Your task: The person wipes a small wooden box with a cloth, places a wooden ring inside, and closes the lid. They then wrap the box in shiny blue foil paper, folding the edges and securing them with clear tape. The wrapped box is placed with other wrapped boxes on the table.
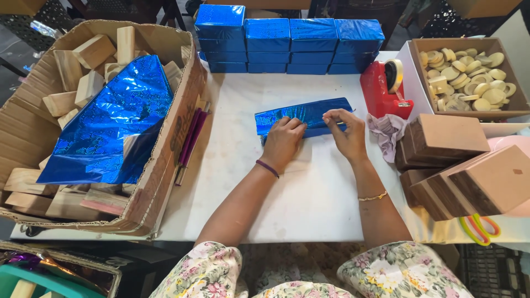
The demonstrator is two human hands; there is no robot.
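- Your left hand [282, 140] lies flat on the blue foil packet [303, 115], palm down, fingers spread over the packet's left half and pressing the foil down
- Your right hand [345, 131] is on the right half of the same packet, thumb and fingertips pinched together on the foil near its near edge
- The two hands sit just beside each other on the packet without touching
- The packet lies flat on the white tabletop [309, 198], long side running left to right, straight in front of you
- Beyond the packet, a stack of wrapped blue boxes [290, 45] stands in a row along the far edge of the tabletop
- Right of the packet stands a red tape dispenser [383, 91], and a crumpled pale cloth [386, 132] lies just beside it, nearer to you
- Further right of the packet, an open box of pale wooden discs [469, 74] sits behind a pile of plain brown blocks [458, 165]
- Scissors with coloured handles [479, 227] lie close to that pile, on your side of it
- Left of the packet lie two purple pens [190, 138], up against a big cardboard box [165, 165]
- That box holds wooden blocks [83, 66] with a loose blue foil sheet [113, 124] draped over them
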